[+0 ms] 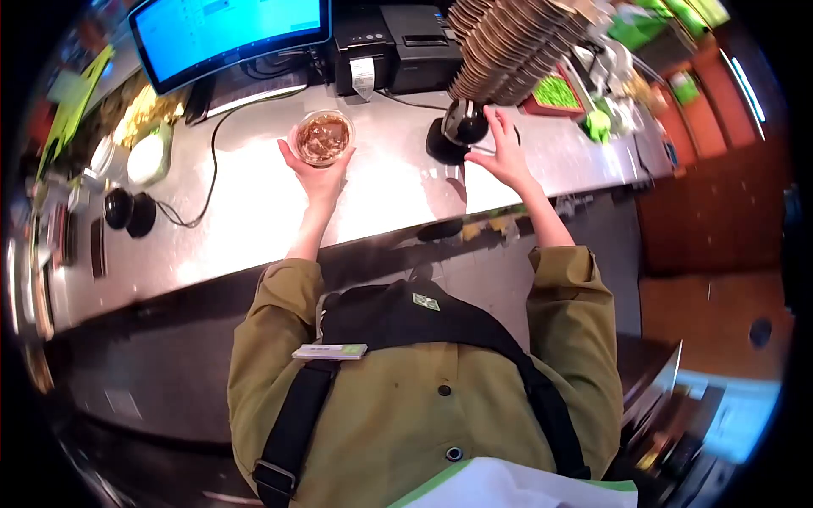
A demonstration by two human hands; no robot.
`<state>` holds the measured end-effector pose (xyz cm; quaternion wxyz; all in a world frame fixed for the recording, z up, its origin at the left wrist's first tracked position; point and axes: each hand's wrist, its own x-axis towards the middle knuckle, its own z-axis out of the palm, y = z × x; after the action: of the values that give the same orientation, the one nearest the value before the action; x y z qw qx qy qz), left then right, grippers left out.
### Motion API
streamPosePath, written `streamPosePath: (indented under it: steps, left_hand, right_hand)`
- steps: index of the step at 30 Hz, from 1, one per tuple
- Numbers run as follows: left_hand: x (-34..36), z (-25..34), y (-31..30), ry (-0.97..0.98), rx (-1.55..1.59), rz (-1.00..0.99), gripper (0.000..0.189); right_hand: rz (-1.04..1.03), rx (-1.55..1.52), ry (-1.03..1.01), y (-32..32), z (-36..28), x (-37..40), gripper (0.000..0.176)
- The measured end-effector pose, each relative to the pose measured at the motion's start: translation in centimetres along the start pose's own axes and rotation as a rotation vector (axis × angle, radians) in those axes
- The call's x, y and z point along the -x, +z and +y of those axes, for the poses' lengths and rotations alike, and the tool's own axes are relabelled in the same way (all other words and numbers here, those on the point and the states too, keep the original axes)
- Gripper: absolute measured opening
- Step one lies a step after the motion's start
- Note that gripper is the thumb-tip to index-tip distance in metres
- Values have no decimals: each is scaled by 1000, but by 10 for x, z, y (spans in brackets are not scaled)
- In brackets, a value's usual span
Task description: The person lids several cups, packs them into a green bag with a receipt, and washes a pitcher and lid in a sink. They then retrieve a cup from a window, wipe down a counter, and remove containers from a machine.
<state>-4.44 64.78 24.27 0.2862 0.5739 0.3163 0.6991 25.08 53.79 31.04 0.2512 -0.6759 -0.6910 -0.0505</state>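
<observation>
My left hand [318,176] is wrapped round a clear cup [323,138] that holds a brown drink with ice, above the steel counter [389,195]. To the right, my right hand [506,152] has its fingers apart and holds nothing. Just left of its fingers stands a black scanner-like device [465,124] on a dark base. Whether the fingertips touch that device cannot be made out.
A lit monitor [233,34] and a black printer [394,52] with a paper slip stand at the back. Stacked brown cup carriers [508,42] rise beside a red box of green items [555,95]. Another black device [129,212] and its cable lie left.
</observation>
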Motion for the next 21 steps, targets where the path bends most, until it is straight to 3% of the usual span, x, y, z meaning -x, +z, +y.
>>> streamPosePath:
  steps: [6,8,13,17,21]
  left_hand:
    - [15,1,50,53,-289,240,116]
    - [20,10,63,-73,-388,292,118]
    - [42,12,78,118,-176,370,89]
    - [56,37,99,-10,-130,460,76]
    - [73,55,112,-133,29,475,71]
  right_hand:
    - [-355,-266,-209,-2,42,-54,86]
    - [-400,-298,-227,-4,42,-58,89]
    - [-311,-456,-308,18,49,-56,91]
    - [-268,-462,-163,5,33,-54,87]
    - [-490,-646,23,2,35,-48,87]
